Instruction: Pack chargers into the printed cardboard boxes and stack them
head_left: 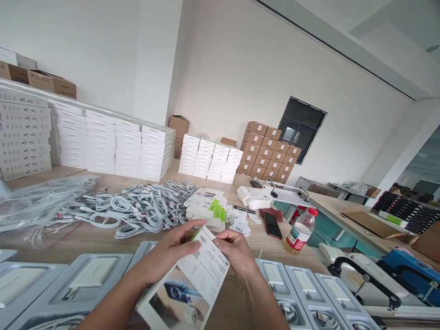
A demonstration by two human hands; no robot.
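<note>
A white printed box [206, 275], with a phone picture on its face and a green edge at its far end, is held between both hands, tilted over the front of the table. My left hand [172, 252] wraps round its far left side, thumb on the printed face. At the far right corner, my right hand [235, 250] pinches the edge with thumb and fingers. Grey trays lie on both sides of my arms: a left one [91, 275] holds a white charger, and a right one [275, 275] holds a charger and a coiled cable.
Coiled cables [154, 208] lie beyond the trays, beside plastic bags [44, 206]. White and green sleeves [206, 206], a phone [272, 224] and a bottle [300, 231] are farther right. Stacked white boxes [127, 146] line the back, with brown cartons [268, 151] beyond.
</note>
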